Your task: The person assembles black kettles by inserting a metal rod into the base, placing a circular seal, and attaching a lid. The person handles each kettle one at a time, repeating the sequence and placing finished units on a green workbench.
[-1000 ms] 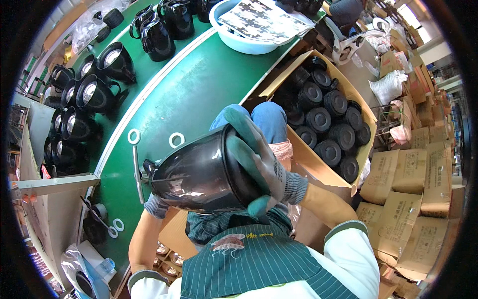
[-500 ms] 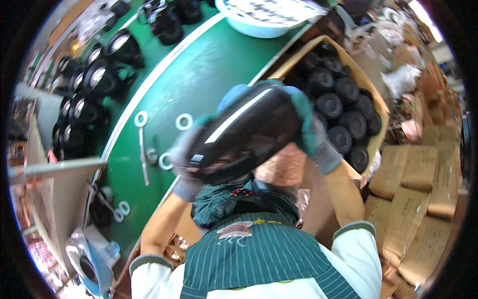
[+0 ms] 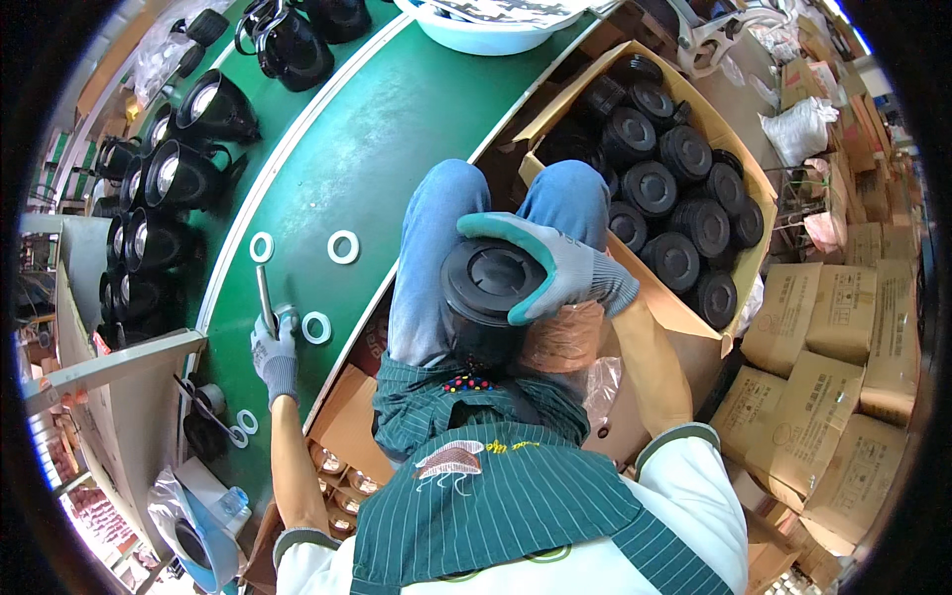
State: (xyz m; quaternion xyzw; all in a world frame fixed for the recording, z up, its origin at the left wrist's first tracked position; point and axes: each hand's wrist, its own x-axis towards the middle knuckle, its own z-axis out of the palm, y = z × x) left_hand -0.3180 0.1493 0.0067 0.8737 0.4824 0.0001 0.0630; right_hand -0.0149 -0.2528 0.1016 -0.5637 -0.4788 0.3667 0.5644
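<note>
Between my thighs stands a glossy black flask (image 3: 491, 342), with a round black ribbed cap (image 3: 493, 278) on its upward end. My right hand (image 3: 555, 263), in a grey and teal glove, is closed round the cap from the right. On the green table, my gloved left hand (image 3: 276, 357) is closed on a slim metal rod (image 3: 264, 293), which points away from me. Its lower end is hidden in my fingers. Near that hand lie white rings: one ring (image 3: 316, 327) close by on the right, another ring (image 3: 343, 247) farther off, and a third ring (image 3: 261, 246) by the rod's tip.
An open carton (image 3: 751, 297) of several round black caps stands at my right. Several black jugs (image 3: 178, 177) line the left of the green table (image 3: 387, 129). A pale blue basin (image 3: 476, 38) sits at the far end. Sealed cartons (image 3: 808, 426) are stacked at right.
The flask was tilted across both hands; now it stands upright between my thighs. My left hand has let go of it and taken the metal rod. My right hand has shifted onto the cap.
</note>
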